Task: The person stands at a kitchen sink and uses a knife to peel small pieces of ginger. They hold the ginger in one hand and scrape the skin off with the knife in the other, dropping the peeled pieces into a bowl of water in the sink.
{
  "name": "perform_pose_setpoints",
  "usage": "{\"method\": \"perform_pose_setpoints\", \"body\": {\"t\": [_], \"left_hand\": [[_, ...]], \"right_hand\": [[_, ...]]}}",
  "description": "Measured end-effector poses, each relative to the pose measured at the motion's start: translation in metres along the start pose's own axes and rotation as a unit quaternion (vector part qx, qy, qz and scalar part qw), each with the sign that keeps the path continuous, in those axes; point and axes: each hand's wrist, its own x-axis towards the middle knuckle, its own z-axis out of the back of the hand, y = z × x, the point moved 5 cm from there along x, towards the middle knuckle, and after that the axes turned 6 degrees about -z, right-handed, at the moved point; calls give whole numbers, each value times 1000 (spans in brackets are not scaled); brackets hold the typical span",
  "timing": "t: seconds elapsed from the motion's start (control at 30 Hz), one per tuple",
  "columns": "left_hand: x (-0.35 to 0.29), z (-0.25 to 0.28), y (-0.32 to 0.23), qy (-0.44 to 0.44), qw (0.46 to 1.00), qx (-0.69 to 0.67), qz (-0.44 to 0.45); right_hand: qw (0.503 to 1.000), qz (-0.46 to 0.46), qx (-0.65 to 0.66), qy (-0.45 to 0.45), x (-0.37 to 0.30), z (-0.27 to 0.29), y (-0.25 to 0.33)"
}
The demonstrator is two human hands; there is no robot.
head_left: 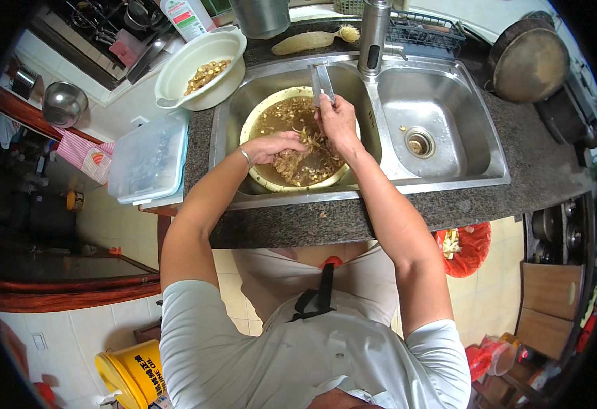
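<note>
A pale round basin (253,127) of murky brown water stands in the left sink bowl (370,129), with many small yellowish bits afloat. My left hand (276,145) is closed at the water on a brown, knobbly root clump (291,165), partly under the surface. Over the basin's right side, my right hand (338,123) grips a flat metal blade (323,80) that points away from me; its handle is hidden in my fist. Thin pale stalks (317,140) show between my hands.
A white basin (169,76) holding brownish-yellow pieces sits on the counter at left, by a lidded plastic box (150,158). The faucet (374,37) rises behind the sink, near a dried loofah (312,42). A red-lined bin (472,252) with scraps is below right.
</note>
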Motion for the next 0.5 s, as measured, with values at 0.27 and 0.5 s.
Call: {"method": "perform_pose_setpoints", "body": {"t": [0.27,0.5], "left_hand": [[-42,17,-18,-118,981,-101,-113],[-62,17,-34,-183,939,-194,-216]], "right_hand": [[998,-20,-50,33,-4,-6,-1],[990,-48,-103,85,-10,-12,-7]]}}
